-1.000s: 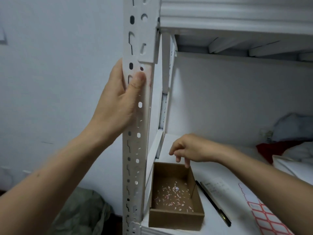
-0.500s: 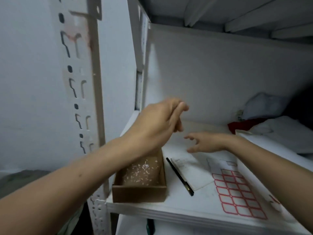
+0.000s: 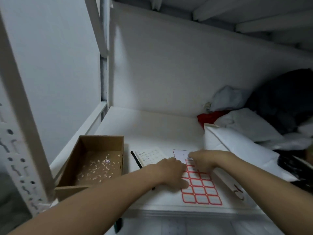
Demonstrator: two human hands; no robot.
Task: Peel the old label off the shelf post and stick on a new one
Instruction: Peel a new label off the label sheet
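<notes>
The sheet of red-bordered new labels (image 3: 201,192) lies flat on the white shelf board (image 3: 149,126), near its front edge. My left hand (image 3: 171,173) lies on the sheet's left edge with the fingers down on it. My right hand (image 3: 205,160) has its fingertips at the sheet's upper rows, where some labels are gone; I cannot tell whether it pinches a label. The white perforated shelf post (image 3: 18,158) stands blurred at the far left, away from both hands. No old label shows on it.
An open cardboard box (image 3: 101,141) holding several small paper scraps sits left of my hands. A black pen (image 3: 135,159) and a written note (image 3: 150,156) lie between box and sheet. A white padded bag (image 3: 237,150) and piled cloth (image 3: 254,122) fill the right side.
My left hand has left the post and come down onto the label sheet. My right hand moved from above the box to the sheet's top. The view swung right and down.
</notes>
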